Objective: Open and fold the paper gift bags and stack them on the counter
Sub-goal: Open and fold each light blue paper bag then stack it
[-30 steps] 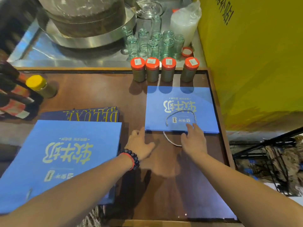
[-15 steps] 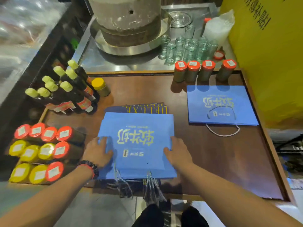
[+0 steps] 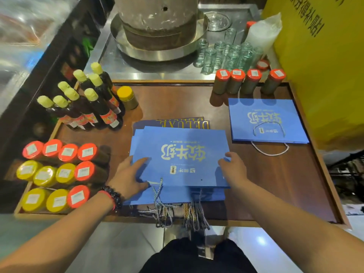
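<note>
Flat blue paper bag (image 3: 181, 156) gripped by left hand (image 3: 128, 178), right hand (image 3: 233, 170).

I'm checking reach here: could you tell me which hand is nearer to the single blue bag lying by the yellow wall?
Right. The right hand is nearer the single blue bag; the left hand is across the stack.

Wooden counter (image 3: 177, 103); blue bags (image 3: 267, 121), bottles (image 3: 92, 103), jars (image 3: 59, 174) on it.
</note>
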